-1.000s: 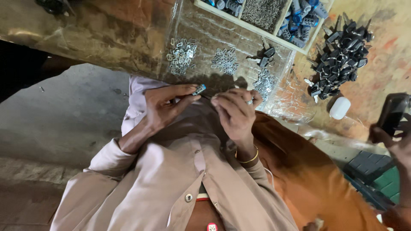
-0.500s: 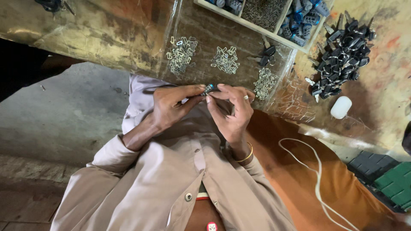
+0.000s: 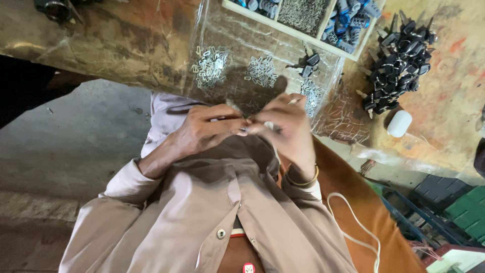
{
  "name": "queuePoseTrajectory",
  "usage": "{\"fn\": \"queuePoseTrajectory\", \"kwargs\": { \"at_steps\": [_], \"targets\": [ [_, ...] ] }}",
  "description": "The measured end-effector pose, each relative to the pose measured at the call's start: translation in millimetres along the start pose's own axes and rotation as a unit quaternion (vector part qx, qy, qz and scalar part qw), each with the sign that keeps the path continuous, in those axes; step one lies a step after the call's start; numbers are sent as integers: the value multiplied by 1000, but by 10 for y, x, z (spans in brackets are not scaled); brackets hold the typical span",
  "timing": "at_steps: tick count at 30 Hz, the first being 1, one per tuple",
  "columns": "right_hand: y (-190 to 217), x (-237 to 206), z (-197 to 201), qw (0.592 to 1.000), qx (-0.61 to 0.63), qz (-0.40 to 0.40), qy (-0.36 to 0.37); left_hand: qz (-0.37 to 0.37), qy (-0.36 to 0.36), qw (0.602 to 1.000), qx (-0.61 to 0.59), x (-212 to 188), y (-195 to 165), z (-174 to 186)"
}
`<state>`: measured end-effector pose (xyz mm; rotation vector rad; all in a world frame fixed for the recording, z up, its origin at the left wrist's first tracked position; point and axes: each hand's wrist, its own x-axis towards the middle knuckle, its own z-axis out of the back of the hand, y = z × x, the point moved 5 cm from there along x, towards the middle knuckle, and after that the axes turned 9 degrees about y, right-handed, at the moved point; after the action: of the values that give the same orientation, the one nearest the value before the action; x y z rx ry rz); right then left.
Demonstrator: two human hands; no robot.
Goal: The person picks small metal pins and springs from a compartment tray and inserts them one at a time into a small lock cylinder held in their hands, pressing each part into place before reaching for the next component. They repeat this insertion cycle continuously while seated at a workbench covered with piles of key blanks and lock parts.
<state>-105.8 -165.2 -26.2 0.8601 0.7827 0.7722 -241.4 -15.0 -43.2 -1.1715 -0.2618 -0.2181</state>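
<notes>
Midway | my left hand (image 3: pixel 204 129) and right hand (image 3: pixel 285 126) pinch one small metal part (image 3: pixel 246 129) together | clip piles (image 3: pixel 212 65) wait on the tabletop (image 3: pixel 116 45)

The person wears a loose beige button-front shirt (image 3: pixel 202 222) of soft cloth, its long sleeves pushed up to bunch below the elbows. A small round pale button (image 3: pixel 221 233) sits on the placket, well below the left hand (image 3: pixel 207 132). A thin gold-coloured metal bangle (image 3: pixel 302 180) circles the wrist just beneath the right hand (image 3: pixel 285 129). Rust-orange cloth (image 3: pixel 353 202) covers the body further beyond that wrist. Both hands are bare, without gloves or rings that can be made out.
</notes>
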Motion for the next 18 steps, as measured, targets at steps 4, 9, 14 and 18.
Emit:
{"fn": "queuePoseTrajectory", "kwargs": {
  "at_steps": [4, 9, 14, 18],
  "targets": [
    [21, 91, 375, 941, -286, 41, -175, 31, -46, 998, -11, 28, 27, -7],
    [-130, 138, 598, 933, -270, 66, -227, 76, -92, 992, -42, 6, 80, -23],
    [-378, -98, 560, 864, 401, 162, -258, 97, -110, 978, -149, -36, 168, -95],
    [-381, -105, 210, 915, 370, 108, -116, 106, -123, 972, -168, -67, 216, -120]
  ]
}}
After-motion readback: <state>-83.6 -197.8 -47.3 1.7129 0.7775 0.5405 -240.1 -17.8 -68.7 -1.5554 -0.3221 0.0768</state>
